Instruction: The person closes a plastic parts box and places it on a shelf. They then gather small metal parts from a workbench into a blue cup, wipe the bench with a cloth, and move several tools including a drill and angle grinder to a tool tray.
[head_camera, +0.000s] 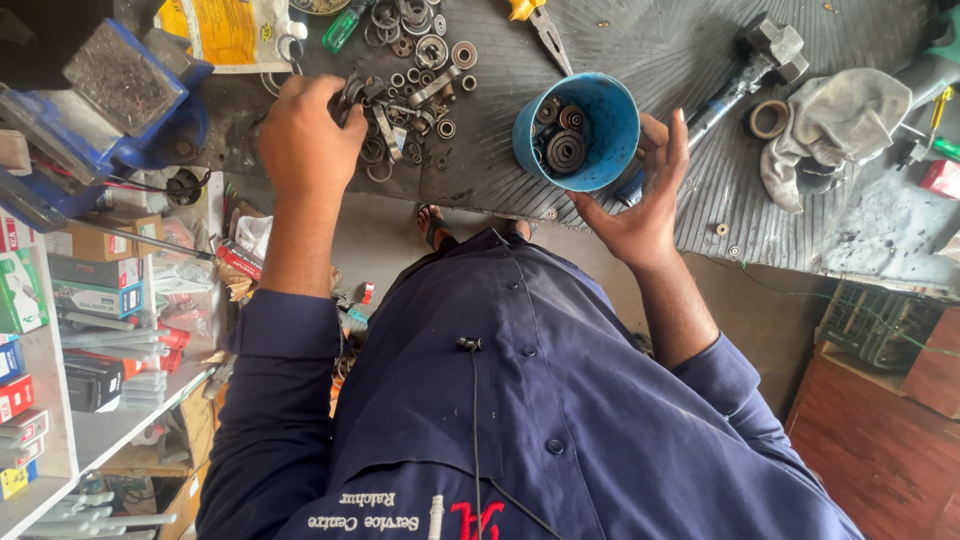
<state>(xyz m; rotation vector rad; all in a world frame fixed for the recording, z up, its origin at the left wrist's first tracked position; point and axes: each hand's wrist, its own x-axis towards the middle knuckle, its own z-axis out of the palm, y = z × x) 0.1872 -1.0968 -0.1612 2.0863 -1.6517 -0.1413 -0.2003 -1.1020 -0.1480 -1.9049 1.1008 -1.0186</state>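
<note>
Grimy metal workbench (700, 60); left hand (305, 140) clutching bearings (415, 75), right hand (645, 205) spread open beside blue cup (600, 130).

The person wears a dark navy-blue cloth work shirt (560, 400) that fills the lower middle of the frame, buttoned down the front with a row of small dark round buttons. Both long sleeves are rolled up, the left sleeve (285, 330) bunched at centre left, the right sleeve (730, 385) at right of centre, leaving the forearms bare. A thin black cable (474, 430) runs down the chest from a small black clip microphone (467, 344). White and red embroidered lettering (400, 512) sits at the bottom edge. A dark strapped sandal (432, 224) shows at the upper middle.
</note>
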